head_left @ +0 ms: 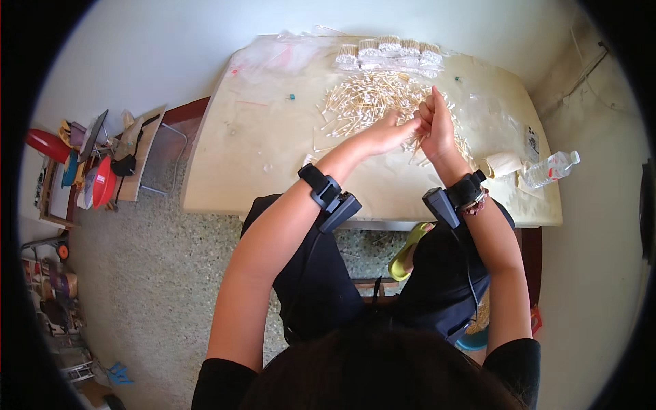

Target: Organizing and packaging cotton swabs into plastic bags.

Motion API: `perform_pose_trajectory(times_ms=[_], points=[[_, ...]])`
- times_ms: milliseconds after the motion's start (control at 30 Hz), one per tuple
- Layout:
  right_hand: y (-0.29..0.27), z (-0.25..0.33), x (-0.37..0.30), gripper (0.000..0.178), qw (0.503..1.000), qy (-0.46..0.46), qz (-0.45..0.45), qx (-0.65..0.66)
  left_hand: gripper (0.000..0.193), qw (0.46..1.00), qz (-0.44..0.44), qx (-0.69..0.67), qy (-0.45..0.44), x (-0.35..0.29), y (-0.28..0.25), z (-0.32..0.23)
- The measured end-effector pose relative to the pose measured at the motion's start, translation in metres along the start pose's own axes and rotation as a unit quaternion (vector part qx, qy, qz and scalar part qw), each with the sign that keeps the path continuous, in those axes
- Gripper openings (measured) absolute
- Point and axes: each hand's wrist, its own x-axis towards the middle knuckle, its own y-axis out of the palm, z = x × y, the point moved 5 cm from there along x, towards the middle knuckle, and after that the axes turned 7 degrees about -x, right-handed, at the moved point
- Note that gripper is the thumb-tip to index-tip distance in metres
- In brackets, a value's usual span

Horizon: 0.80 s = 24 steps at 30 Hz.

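Observation:
My left hand [391, 134] and my right hand [437, 128] meet over the near right side of a loose pile of cotton swabs [362, 99]. The left fingers point right and touch the curled fingers of the right hand. On the right hand one digit points up, away from me, while the rest are folded in. Whatever lies between the fingers is hidden or too small to make out. More swabs spread on the table beneath and beside the right hand. Behind the pile stand several packed bundles of cotton swabs [389, 46] in clear plastic.
The pale table [236, 164] carries crumpled clear bags [280, 55] at the far left. A clear plastic bottle [552, 169] lies on the right near a beige wrap [502, 164]. A wall borders the right side. Red basins [104, 182] and a board stand off to the left.

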Motion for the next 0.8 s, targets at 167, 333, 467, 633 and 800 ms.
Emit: perform_pose_trajectory(times_ms=[167, 333, 467, 633, 800], points=[[-0.011, -0.012, -0.001, 0.042, 0.989, 0.005, -0.109, 0.097, 0.037, 0.971, 0.117, -0.184, -0.100, -0.004, 0.045, 0.021], [-0.015, -0.022, -0.002, 0.040, 0.977, 0.057, -0.175, 0.105, 0.040, 0.998, 0.041, 0.036, -0.015, -0.002, 0.029, 0.023], [-0.038, -0.016, 0.009, 0.043, 0.990, 0.039, -0.065, 0.121, 0.039, 0.997, 0.035, 0.040, 0.048, -0.009, 0.029, 0.021], [-0.067, -0.011, 0.011, 0.040, 0.988, 0.053, -0.056, 0.133, 0.037, 0.992, 0.110, 0.049, 0.036, -0.002, 0.033, 0.039], [-0.101, -0.008, 0.021, 0.035, 0.996, 0.056, -0.066, 0.037, 0.033, 0.978, 0.154, 0.141, -0.003, -0.002, 0.039, 0.077]])
